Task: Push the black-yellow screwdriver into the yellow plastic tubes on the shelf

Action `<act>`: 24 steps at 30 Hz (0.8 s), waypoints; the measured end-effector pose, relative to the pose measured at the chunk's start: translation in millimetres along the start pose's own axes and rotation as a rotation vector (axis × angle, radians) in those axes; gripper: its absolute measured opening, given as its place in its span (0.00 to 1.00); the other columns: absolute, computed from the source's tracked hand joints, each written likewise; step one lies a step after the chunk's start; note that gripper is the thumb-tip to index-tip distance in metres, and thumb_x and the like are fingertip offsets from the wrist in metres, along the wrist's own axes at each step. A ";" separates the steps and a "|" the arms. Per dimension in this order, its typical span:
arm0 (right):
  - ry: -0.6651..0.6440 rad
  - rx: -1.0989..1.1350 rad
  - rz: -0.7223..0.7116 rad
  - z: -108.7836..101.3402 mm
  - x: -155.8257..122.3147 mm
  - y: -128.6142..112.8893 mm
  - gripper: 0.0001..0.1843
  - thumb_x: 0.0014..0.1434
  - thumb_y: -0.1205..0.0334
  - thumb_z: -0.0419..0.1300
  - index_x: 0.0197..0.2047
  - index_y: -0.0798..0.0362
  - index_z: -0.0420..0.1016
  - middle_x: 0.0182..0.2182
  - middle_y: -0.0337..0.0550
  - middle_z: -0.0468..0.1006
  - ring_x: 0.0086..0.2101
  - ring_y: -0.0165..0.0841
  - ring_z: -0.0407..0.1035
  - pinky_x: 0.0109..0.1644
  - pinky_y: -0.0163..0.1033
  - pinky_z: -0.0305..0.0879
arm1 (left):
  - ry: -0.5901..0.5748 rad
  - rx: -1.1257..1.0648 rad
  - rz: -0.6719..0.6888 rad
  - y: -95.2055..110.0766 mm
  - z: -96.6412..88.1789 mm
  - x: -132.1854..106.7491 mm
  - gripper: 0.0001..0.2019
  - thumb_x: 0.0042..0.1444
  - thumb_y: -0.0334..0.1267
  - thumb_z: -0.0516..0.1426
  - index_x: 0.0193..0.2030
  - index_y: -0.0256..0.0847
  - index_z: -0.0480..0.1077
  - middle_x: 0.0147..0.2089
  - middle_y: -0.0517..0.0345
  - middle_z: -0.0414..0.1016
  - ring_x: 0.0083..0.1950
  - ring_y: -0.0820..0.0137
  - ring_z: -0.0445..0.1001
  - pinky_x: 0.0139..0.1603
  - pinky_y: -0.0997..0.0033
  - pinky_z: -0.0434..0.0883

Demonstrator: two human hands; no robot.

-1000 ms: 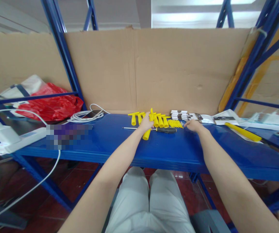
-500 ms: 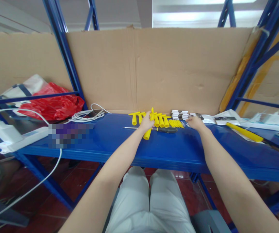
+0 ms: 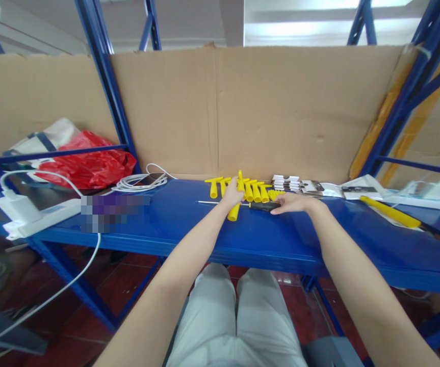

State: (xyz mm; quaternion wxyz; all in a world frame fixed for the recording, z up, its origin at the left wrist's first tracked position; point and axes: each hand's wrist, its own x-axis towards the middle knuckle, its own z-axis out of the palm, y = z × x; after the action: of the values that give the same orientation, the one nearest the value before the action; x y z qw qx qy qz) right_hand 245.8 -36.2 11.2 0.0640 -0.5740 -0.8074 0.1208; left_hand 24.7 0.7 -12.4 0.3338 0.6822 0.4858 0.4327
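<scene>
My left hand [image 3: 235, 194] is closed around a yellow plastic piece with a tubular handle [image 3: 233, 213], whose thick round end points toward me. Beside it on the blue shelf lies a screwdriver [image 3: 261, 206], its thin shaft pointing left and passing behind my left hand. The fingers of my right hand [image 3: 293, 203] are closed on the end of its black handle. Several similar yellow T-shaped pieces [image 3: 257, 192] stand in a row just behind. Small flat yellow parts [image 3: 275, 194] lie at the row's right end, partly hidden by my right hand.
A stack of white-and-black packets [image 3: 286, 182] sits against the cardboard wall [image 3: 281, 112]. To the right lie white packages [image 3: 361, 188] and a yellow-handled tool [image 3: 390, 211]. On the left are a coiled white cable [image 3: 137, 182], a power strip [image 3: 51, 216] and a red plastic bag [image 3: 89, 163].
My right hand has moved left and toward me, from the small parts near the packets to the screwdriver's handle. My left hand keeps the yellow piece in the same place.
</scene>
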 end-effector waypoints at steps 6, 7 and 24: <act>0.091 0.110 -0.017 5.2 2.7 5.1 0.19 0.41 0.48 0.69 0.32 0.53 0.76 0.32 0.44 0.79 0.36 0.41 0.72 0.36 0.39 0.67 | 0.012 -0.061 -0.043 1.7 0.5 -1.2 0.33 0.55 0.20 0.51 0.67 0.41 0.54 0.57 0.46 0.71 0.24 0.81 0.72 0.23 0.81 0.69; 0.115 0.184 -0.004 4.2 0.1 6.8 0.20 0.40 0.49 0.70 0.33 0.53 0.76 0.31 0.43 0.79 0.35 0.39 0.73 0.34 0.38 0.67 | 0.018 -0.078 -0.054 2.4 0.5 -1.2 0.33 0.55 0.20 0.51 0.67 0.41 0.54 0.57 0.46 0.71 0.23 0.82 0.72 0.23 0.81 0.69; 0.343 1.314 0.160 -7.7 -16.7 16.4 0.18 0.41 0.71 0.65 0.31 0.51 0.61 0.16 0.29 0.62 0.15 0.22 0.53 0.18 0.29 0.51 | 0.021 -0.260 -0.220 11.6 -6.7 3.3 0.27 0.54 0.23 0.55 0.61 0.40 0.60 0.43 0.52 0.77 0.23 0.77 0.74 0.21 0.79 0.68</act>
State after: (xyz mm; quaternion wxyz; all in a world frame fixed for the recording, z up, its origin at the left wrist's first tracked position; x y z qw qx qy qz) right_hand 268.2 -45.8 14.8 0.5171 -0.4850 -0.4999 0.4975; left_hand 23.4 0.6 1.3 0.4593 0.5713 0.5011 0.4599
